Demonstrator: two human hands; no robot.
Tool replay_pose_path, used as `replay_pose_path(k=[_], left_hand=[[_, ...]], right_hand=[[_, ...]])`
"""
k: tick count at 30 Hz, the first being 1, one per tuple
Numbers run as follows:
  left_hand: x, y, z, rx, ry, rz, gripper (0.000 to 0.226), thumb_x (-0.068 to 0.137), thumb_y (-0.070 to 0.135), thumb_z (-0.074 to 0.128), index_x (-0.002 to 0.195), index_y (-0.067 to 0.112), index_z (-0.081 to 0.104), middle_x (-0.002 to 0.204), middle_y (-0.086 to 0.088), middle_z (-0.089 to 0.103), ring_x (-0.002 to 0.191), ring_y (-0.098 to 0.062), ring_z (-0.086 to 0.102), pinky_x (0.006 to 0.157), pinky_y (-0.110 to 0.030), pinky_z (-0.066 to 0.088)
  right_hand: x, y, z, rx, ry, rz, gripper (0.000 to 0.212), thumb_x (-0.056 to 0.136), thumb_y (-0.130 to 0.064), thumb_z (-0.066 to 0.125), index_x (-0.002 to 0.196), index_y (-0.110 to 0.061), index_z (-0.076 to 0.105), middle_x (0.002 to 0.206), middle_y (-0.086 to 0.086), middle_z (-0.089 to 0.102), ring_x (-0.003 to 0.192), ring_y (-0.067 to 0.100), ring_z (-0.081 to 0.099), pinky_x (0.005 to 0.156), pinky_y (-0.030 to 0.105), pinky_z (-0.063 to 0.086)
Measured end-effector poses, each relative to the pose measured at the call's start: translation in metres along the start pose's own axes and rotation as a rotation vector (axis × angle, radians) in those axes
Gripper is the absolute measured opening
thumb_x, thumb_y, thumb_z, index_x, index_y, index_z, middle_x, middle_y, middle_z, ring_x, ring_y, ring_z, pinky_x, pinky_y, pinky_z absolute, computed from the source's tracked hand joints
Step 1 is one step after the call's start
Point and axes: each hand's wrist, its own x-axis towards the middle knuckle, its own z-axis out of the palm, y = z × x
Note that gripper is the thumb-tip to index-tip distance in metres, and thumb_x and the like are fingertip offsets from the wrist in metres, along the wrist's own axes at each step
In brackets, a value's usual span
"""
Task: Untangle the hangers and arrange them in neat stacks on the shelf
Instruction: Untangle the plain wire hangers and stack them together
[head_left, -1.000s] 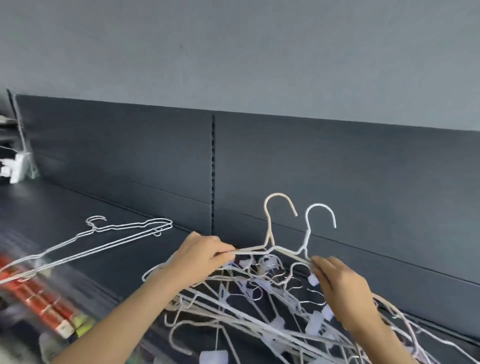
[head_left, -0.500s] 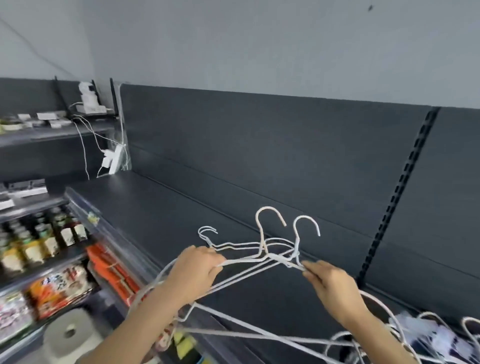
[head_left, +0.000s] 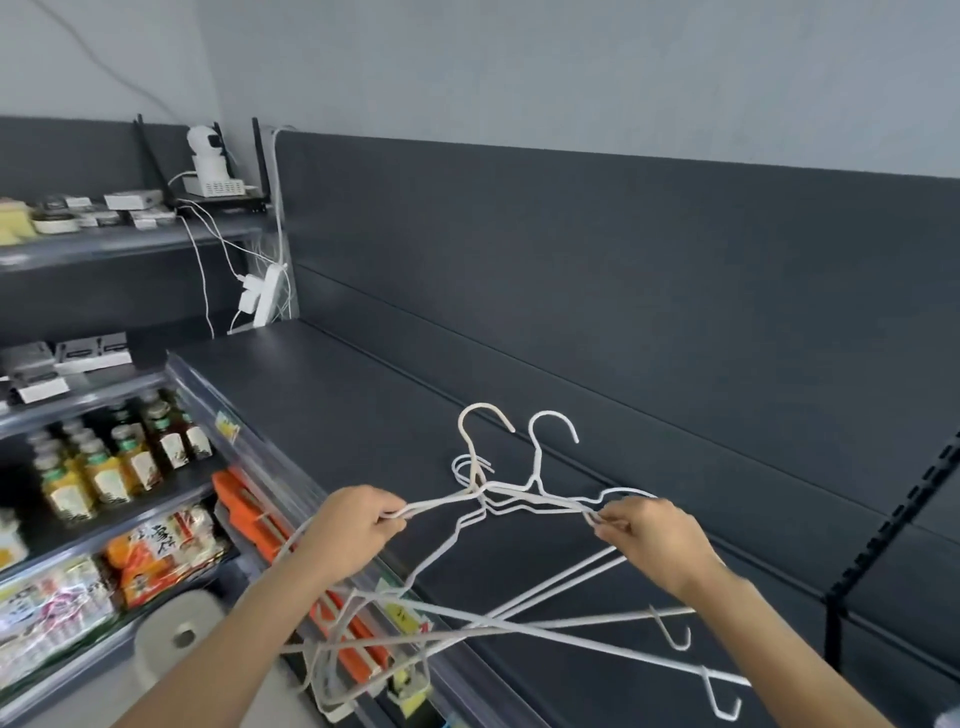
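Two thin hangers, a cream one (head_left: 470, 447) and a white one (head_left: 537, 462), are held upright side by side above the dark shelf (head_left: 332, 405). My left hand (head_left: 348, 530) pinches their left shoulder ends and my right hand (head_left: 649, 540) pinches the right ends. Below them a flat hanger stack (head_left: 467, 470) lies on the shelf, partly hidden. More white wire hangers (head_left: 519, 629) dangle crossed beneath my hands, over the shelf's front edge.
The shelf's dark back panel (head_left: 623, 291) rises behind. A power strip (head_left: 265, 296) with cables leans at the far left end. Lower shelves at left hold bottles (head_left: 104, 467) and snack packets (head_left: 161, 556). A paper roll (head_left: 182, 634) stands below.
My view and both hands swung left, away from the tangled pile. The two hangers travelled with my hands and now hover over the flat stack on the shelf.
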Motion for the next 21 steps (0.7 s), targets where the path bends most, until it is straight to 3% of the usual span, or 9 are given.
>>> replay_pose_path(k=[4, 8, 13, 16, 19, 21], left_hand=[[0.013, -0.012, -0.005, -0.075, -0.07, -0.028, 0.013, 0.084, 0.018, 0.061, 0.078, 0.022, 0.072, 0.082, -0.013, 0.071, 0.075, -0.028, 0.065, 0.076, -0.044, 0.051], [0.022, -0.023, -0.012, -0.076, -0.078, -0.045, 0.026, 0.084, 0.019, 0.063, 0.07, 0.041, 0.062, 0.08, -0.006, 0.071, 0.077, -0.027, 0.066, 0.072, -0.039, 0.052], [0.029, -0.03, -0.009, -0.075, -0.065, -0.065, 0.018, 0.086, 0.021, 0.061, 0.073, 0.032, 0.065, 0.078, -0.008, 0.07, 0.067, -0.024, 0.062, 0.06, -0.034, 0.047], [0.031, -0.025, 0.008, -0.079, -0.082, -0.09, 0.016, 0.086, 0.021, 0.059, 0.071, 0.024, 0.067, 0.073, -0.009, 0.068, 0.065, -0.026, 0.062, 0.06, -0.035, 0.047], [0.03, -0.01, 0.028, -0.05, -0.11, -0.116, 0.02, 0.086, 0.021, 0.058, 0.067, 0.021, 0.063, 0.062, -0.001, 0.059, 0.056, -0.017, 0.052, 0.055, -0.026, 0.04], [0.03, -0.003, 0.037, -0.036, -0.14, -0.128, 0.03, 0.086, 0.022, 0.058, 0.056, 0.019, 0.054, 0.053, 0.003, 0.049, 0.052, -0.015, 0.046, 0.05, -0.024, 0.034]], right_hand=[[0.013, -0.007, -0.002, -0.032, -0.003, -0.014, 0.021, 0.091, -0.036, 0.047, 0.09, -0.023, 0.063, 0.091, -0.004, 0.068, 0.079, 0.016, 0.055, 0.075, 0.031, 0.043], [0.023, -0.017, 0.002, -0.028, 0.033, -0.043, 0.02, 0.093, -0.034, 0.047, 0.096, -0.023, 0.063, 0.096, -0.006, 0.067, 0.093, 0.019, 0.059, 0.075, 0.029, 0.041], [0.044, -0.018, 0.021, -0.003, 0.169, -0.063, 0.021, 0.092, -0.031, 0.049, 0.097, -0.023, 0.067, 0.085, -0.006, 0.056, 0.097, 0.02, 0.057, 0.082, 0.028, 0.031], [0.061, -0.011, 0.028, -0.056, 0.22, 0.01, 0.022, 0.091, -0.032, 0.049, 0.094, -0.025, 0.07, 0.097, -0.002, 0.063, 0.102, 0.019, 0.052, 0.092, 0.031, 0.025], [0.082, -0.002, 0.033, -0.124, 0.204, 0.092, 0.021, 0.091, -0.032, 0.051, 0.097, -0.026, 0.07, 0.106, 0.0, 0.062, 0.108, 0.021, 0.051, 0.102, 0.034, 0.022], [0.093, 0.002, 0.038, -0.144, 0.135, 0.136, 0.021, 0.09, -0.031, 0.051, 0.095, -0.025, 0.071, 0.106, 0.001, 0.061, 0.108, 0.022, 0.051, 0.1, 0.035, 0.027]])
